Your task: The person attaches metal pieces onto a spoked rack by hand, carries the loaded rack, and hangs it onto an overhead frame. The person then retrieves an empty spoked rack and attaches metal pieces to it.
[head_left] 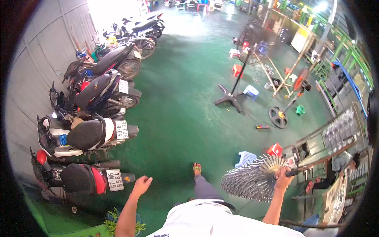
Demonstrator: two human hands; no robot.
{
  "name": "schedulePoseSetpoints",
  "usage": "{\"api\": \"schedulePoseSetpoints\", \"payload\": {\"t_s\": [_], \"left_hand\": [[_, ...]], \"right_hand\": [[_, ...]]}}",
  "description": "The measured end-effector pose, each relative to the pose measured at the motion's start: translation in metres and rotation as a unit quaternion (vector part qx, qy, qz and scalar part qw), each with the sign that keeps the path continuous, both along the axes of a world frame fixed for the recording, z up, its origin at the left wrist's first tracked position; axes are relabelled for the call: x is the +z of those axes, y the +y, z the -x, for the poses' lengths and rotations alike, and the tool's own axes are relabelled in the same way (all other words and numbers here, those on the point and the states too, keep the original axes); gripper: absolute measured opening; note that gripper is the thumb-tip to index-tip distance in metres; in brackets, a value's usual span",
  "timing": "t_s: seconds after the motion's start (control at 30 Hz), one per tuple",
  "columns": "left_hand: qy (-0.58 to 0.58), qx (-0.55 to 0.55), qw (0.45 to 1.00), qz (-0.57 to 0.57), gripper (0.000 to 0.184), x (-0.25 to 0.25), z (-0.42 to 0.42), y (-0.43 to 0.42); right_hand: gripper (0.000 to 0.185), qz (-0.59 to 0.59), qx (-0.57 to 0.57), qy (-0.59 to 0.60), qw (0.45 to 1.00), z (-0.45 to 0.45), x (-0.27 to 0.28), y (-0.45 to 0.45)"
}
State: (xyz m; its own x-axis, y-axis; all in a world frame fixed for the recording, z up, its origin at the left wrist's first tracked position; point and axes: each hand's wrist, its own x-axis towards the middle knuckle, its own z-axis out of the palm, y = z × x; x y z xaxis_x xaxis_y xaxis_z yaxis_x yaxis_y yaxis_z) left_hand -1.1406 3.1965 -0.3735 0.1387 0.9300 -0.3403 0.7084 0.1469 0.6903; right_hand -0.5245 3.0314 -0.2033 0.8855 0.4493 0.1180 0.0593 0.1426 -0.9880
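My right hand [283, 179] is closed around the end of a dark rod at the right. Along that rod sits a thick cylindrical bundle of small shiny metal pieces [246, 182], packed in rings around a pale core. What exactly the pieces are, I cannot make out. My left hand [143, 185] hangs low at the left, its fingers curled in, with nothing visible in them. It is nearest to a red and black motorbike [85, 179], apart from it.
Several parked motorbikes [94, 134] line the left wall. A black-based pedestal fan [231, 98], an orange fan [279, 117], a blue stool [251, 91] and red stools stand right of the green floor [177, 98]. A person [341, 162] is by the right-hand racks. A plant [114, 221] stands low left.
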Motion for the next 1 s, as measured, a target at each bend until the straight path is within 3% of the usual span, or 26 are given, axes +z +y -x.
{"api": "schedulePoseSetpoints", "payload": {"t_s": [0.1,0.17,0.3,0.37,0.43,0.5,0.6,0.7,0.83,0.87,0.9,0.93,0.97,1.0], "left_hand": [[0.001,0.018,0.999,0.027,0.042,0.012,-0.034,0.087],[0.003,0.048,0.997,0.063,0.046,-0.010,-0.033,0.119],[0.125,-0.004,0.972,0.199,0.053,-0.059,0.001,0.152],[0.156,-0.035,0.944,0.290,0.048,-0.066,0.022,0.167],[0.093,0.109,0.926,0.349,0.042,-0.074,0.037,0.178],[0.052,0.186,0.894,0.404,0.038,-0.090,0.060,0.198],[0.002,0.221,0.868,0.444,0.039,-0.106,0.086,0.247],[0.078,0.177,0.869,0.456,0.038,-0.108,0.100,0.332],[0.091,0.136,0.873,0.459,0.036,-0.097,0.118,0.507],[0.000,0.112,0.875,0.471,0.035,-0.090,0.124,0.565],[0.162,0.027,0.918,0.361,0.034,-0.055,0.095,0.627],[0.081,0.021,0.954,0.287,0.035,-0.073,0.111,0.676],[0.051,0.087,0.952,0.289,0.034,-0.041,0.084,0.734],[0.084,0.057,0.964,0.246,0.034,-0.029,0.071,0.794]], "right_hand": [[0.031,0.023,0.008,0.003,1.000,-0.011,0.008,0.093],[0.031,0.020,0.034,0.006,0.999,-0.018,-0.011,0.141],[0.029,0.006,0.044,0.054,0.998,-0.021,-0.029,0.250],[0.028,0.027,0.051,0.063,0.996,-0.020,-0.042,0.304],[0.031,0.071,0.098,0.033,0.992,-0.016,-0.038,0.359],[0.033,0.079,0.106,0.038,0.991,-0.012,-0.038,0.414],[0.034,0.079,0.110,0.037,0.990,-0.007,-0.045,0.493],[0.032,0.076,0.094,0.049,0.991,0.003,-0.046,0.573],[0.036,0.076,0.076,0.065,0.992,0.020,-0.041,0.669],[0.036,0.061,0.076,0.058,0.994,0.024,-0.041,0.694],[0.036,0.068,0.069,0.052,0.994,0.029,-0.041,0.717],[0.036,0.072,0.060,0.045,0.995,0.034,-0.042,0.740],[0.036,0.070,0.050,0.036,0.996,0.038,-0.042,0.765],[0.035,0.084,0.037,0.034,0.995,0.041,-0.039,0.787]]}}
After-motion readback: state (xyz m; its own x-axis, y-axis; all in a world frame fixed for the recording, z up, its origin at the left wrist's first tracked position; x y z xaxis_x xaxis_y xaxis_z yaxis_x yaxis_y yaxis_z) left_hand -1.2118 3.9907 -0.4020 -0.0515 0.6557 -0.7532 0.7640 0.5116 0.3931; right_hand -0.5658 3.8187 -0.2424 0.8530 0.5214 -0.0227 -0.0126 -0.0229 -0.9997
